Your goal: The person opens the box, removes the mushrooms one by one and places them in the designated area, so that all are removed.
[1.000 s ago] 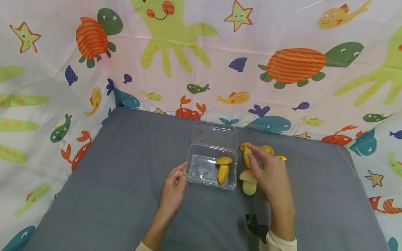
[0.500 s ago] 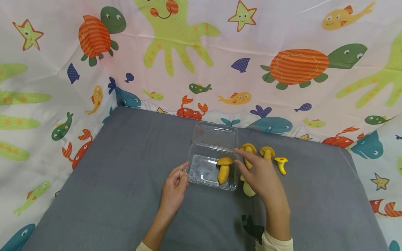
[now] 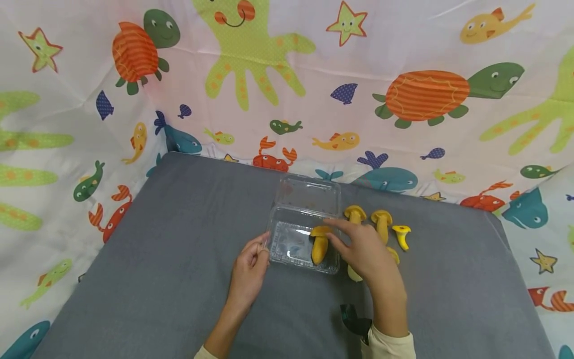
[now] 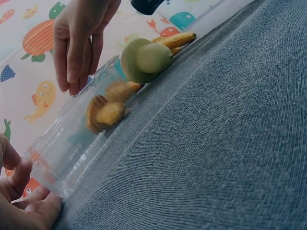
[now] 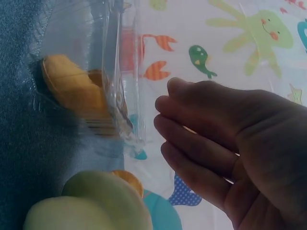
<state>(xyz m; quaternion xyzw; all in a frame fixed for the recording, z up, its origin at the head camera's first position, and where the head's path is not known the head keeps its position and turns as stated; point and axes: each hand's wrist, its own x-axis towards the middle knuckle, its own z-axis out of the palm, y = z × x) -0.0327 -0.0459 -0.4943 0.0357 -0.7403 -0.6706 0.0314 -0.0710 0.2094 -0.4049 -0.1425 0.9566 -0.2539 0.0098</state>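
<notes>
My left hand (image 3: 248,267) pinches the left edge of a clear plastic clamshell box (image 3: 282,239), its lid (image 3: 309,194) folded back behind it. Inside the box, at its right side, lies a yellow-brown toy mushroom (image 3: 320,250). My right hand (image 3: 369,254) is over the box's right edge, thumb and fingers apart, overlapping the mushroom's cap in the head view. From the right wrist, the fingers (image 5: 192,139) show with nothing between them, above the box wall and clear of the mushroom. A pale green mushroom (image 3: 353,274) sits just right of the box, partly hidden by this hand.
Right of the box lie more mushrooms: a yellow-brown one (image 3: 355,213), another yellow-brown one (image 3: 382,219) and a bright yellow funnel-shaped one (image 3: 401,237). One more cap (image 3: 393,255) peeks out beside my right hand. Grey cloth (image 3: 188,239) covers the table; a printed curtain (image 3: 305,60) stands behind.
My right hand has moved left from the mushrooms beside the box to over the box's right side, uncovering the yellow mushrooms. The left hand keeps its hold on the box edge.
</notes>
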